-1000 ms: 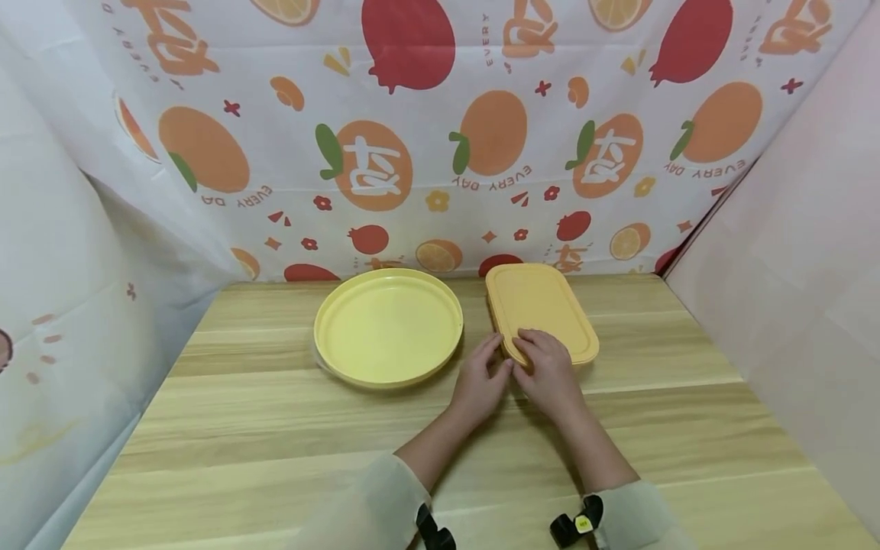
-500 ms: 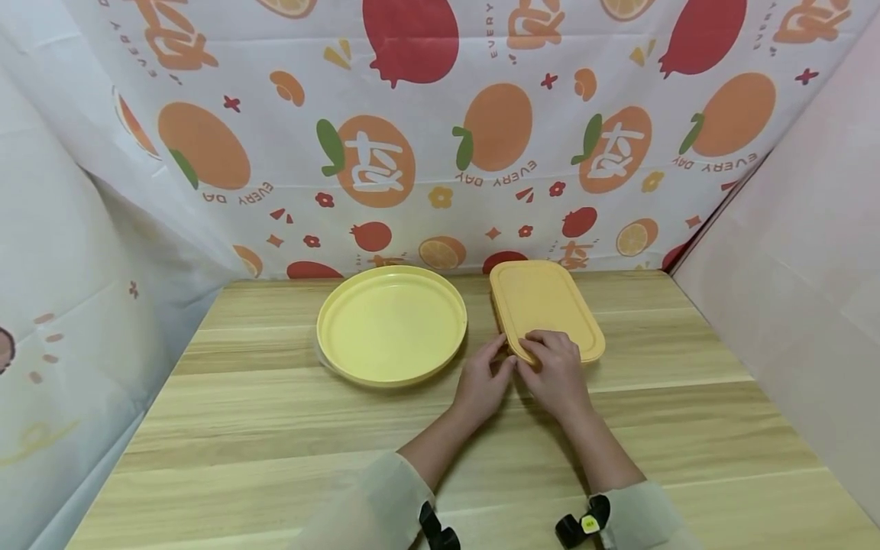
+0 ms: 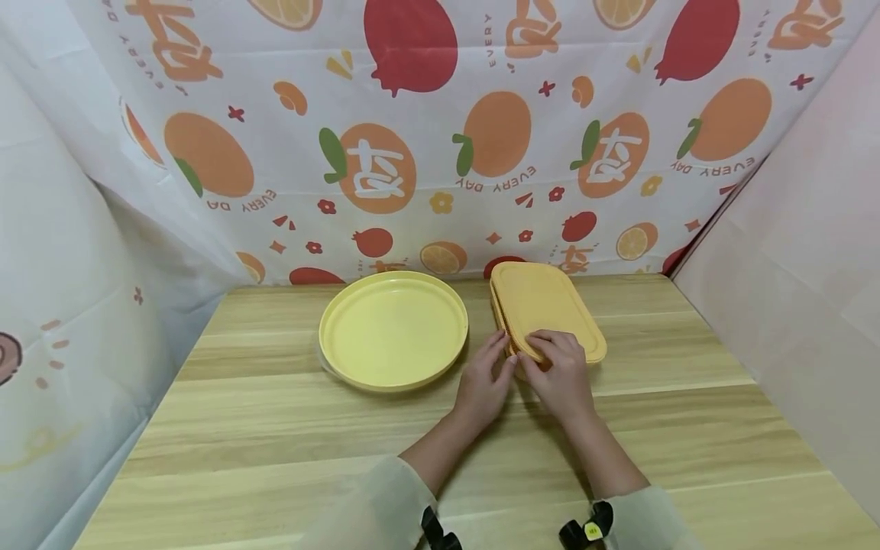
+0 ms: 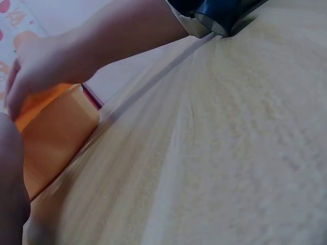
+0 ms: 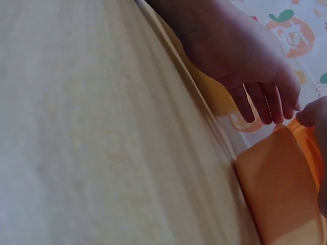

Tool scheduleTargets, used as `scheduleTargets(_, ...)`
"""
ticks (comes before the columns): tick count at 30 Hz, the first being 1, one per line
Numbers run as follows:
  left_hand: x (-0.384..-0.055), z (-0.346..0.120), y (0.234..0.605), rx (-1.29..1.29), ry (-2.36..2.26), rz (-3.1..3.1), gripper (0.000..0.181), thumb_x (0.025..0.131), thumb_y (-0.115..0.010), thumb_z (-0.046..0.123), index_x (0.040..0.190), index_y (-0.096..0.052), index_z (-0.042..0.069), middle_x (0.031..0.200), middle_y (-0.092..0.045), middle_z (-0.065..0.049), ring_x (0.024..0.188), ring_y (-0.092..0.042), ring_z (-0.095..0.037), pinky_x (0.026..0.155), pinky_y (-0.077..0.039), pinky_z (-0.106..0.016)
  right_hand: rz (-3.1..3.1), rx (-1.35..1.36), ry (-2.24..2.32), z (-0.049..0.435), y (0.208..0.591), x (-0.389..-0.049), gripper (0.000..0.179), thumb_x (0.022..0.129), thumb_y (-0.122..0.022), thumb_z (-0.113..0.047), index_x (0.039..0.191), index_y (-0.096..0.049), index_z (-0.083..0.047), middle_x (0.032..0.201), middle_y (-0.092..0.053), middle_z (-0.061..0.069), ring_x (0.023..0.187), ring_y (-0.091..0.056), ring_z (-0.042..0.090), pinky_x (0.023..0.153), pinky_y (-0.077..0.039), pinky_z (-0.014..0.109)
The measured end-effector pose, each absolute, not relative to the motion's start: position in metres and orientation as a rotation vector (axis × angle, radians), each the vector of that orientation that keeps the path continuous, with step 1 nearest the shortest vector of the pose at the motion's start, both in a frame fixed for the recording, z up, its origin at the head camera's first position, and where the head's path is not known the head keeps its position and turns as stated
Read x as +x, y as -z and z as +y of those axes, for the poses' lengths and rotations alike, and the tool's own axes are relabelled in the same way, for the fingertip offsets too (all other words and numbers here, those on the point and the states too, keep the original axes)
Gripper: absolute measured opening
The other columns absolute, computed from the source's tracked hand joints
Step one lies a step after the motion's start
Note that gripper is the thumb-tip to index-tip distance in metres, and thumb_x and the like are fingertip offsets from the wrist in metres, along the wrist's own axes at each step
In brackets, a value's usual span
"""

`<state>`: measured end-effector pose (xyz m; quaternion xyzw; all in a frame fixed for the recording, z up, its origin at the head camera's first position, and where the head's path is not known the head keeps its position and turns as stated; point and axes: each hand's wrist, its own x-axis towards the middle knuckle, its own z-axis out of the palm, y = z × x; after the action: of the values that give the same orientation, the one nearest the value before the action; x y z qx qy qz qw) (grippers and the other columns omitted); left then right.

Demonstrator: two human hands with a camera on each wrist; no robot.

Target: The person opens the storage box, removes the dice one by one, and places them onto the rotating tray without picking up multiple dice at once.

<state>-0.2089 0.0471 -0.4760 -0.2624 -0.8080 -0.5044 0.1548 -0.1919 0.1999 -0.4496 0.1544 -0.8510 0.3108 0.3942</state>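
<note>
A yellow-orange rectangular container stands on the wooden table with a matching flat lid over it. At the near left corner the lid is raised, and a gap shows along the left side. My right hand pinches that corner, fingers on top and thumb at the edge. My left hand touches the container's left rim near the same corner, its thumb close to the right thumb. In the right wrist view the left hand's fingers reach down fairly straight beside the orange container wall. The container's inside is hidden.
A round pale-yellow tray with a raised rim stands left of the container. Behind the table hangs a white fruit-print cloth. Pale cloth walls close off both sides. Black wrist cameras sit at the sleeve cuffs.
The lid's near left corner has come up from the container, opening a gap along the left side. Both hands stay at that corner; the head view has shifted slightly.
</note>
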Motion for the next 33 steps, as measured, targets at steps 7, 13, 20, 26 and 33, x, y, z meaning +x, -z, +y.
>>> scheduleTargets(7,-0.212,0.049,0.476,-1.081,0.803,-2.086,0.023,0.090,-0.070,0.011,0.111,-0.073,0.002,0.122,-0.070,-0.009,0.125,-0.060,-0.028,0.108,-0.048,-0.041,-2.031,0.292,-0.762,0.216,0.429,-0.190,0.024,0.080,-0.080,-0.011,0.100,-0.076,0.000,0.094,-0.067,0.016,0.091,-0.055,0.033,0.080,-0.044,0.038)
scheduleTargets(13,-0.209,0.050,0.475,-1.142,0.758,-2.085,0.018,0.089,-0.070,0.006,0.106,-0.075,0.004,0.110,-0.074,-0.004,0.116,-0.065,-0.021,0.106,-0.051,-0.036,-1.862,-0.106,-1.196,0.244,0.416,-0.190,0.025,0.091,-0.071,-0.018,0.109,-0.074,-0.001,0.096,-0.066,0.003,0.087,-0.057,0.008,0.074,-0.052,0.009)
scheduleTargets(20,-0.209,0.049,0.473,-1.145,0.755,-2.111,0.017,0.092,-0.067,0.007,0.107,-0.076,0.005,0.110,-0.074,-0.004,0.114,-0.066,-0.019,0.108,-0.048,-0.031,-1.154,-0.549,-1.928,0.289,0.415,-0.196,0.026,0.092,-0.070,-0.021,0.108,-0.071,0.000,0.099,-0.069,0.006,0.093,-0.068,0.019,0.077,-0.060,0.020)
scheduleTargets(26,-0.211,0.050,0.474,-1.145,0.759,-2.097,0.017,0.091,-0.068,0.008,0.106,-0.076,0.005,0.109,-0.074,-0.004,0.113,-0.067,-0.019,0.107,-0.049,-0.031,-0.900,-0.783,-2.130,0.326,0.436,-0.195,0.028,0.097,-0.060,-0.012,0.122,-0.064,-0.002,0.125,-0.064,0.007,0.116,-0.062,0.018,0.086,-0.058,0.018)
scheduleTargets(33,-0.213,0.051,0.473,-1.153,0.743,-2.085,0.017,0.091,-0.068,0.006,0.106,-0.076,0.005,0.109,-0.074,-0.004,0.112,-0.067,-0.019,0.106,-0.050,-0.033,-1.217,-0.937,-2.165,0.353,0.453,-0.189,0.052,0.098,-0.048,-0.006,0.149,-0.038,-0.004,0.151,-0.042,0.006,0.091,-0.059,0.004,0.069,-0.054,0.015)
